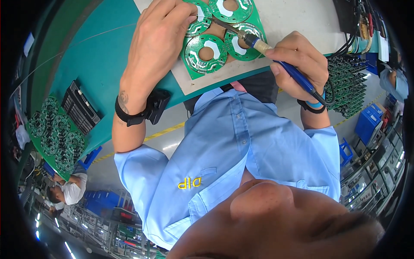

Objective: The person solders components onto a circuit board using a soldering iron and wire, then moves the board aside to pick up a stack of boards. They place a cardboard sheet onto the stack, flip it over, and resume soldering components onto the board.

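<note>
A green panel of round, ring-shaped circuit boards (217, 64) lies on a pale board (187, 82) at the table's front edge. Around the blue handle of a soldering iron (297, 77) my right hand (302, 58) is closed. The iron's tip points left and reaches over the upper boards. My left hand (159, 41) hovers at the panel's left side, thumb and fingers pinched on a thin solder wire (103, 32). That wire trails off to the left, and its short free end pokes out toward the iron's tip.
Left on the green tabletop (108, 52) are a black slotted tray (80, 107) and a panel of populated circuit boards (58, 134). Stacked green boards (349, 88) stand at the right, below dark cables (364, 26). A person in white (74, 190) is in the background.
</note>
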Demonstrator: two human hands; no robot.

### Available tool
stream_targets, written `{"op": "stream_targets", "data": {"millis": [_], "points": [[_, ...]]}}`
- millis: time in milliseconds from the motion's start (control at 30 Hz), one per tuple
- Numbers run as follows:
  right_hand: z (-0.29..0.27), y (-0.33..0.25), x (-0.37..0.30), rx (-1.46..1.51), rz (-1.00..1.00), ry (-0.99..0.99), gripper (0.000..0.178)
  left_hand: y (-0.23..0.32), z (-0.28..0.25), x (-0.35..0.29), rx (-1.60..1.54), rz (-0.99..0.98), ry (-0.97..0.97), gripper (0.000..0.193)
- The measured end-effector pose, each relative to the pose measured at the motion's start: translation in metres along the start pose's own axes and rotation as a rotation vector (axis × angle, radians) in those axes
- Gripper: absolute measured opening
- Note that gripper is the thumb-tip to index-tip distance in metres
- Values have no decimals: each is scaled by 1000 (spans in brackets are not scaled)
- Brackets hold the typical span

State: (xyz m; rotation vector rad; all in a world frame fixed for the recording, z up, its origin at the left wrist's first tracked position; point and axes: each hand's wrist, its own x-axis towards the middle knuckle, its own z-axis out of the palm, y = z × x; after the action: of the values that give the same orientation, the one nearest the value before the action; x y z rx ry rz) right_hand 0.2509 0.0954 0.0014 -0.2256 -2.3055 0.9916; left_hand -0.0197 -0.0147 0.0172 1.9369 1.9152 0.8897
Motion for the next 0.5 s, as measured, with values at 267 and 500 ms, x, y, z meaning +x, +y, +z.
{"op": "stream_targets", "data": {"millis": [267,500], "points": [[0,0,2,-28,-10,-17,25,-20,11,-3,59,69,3,10],[-1,-3,2,-55,-14,-17,27,-15,17,5,368,271,-25,11]]}}
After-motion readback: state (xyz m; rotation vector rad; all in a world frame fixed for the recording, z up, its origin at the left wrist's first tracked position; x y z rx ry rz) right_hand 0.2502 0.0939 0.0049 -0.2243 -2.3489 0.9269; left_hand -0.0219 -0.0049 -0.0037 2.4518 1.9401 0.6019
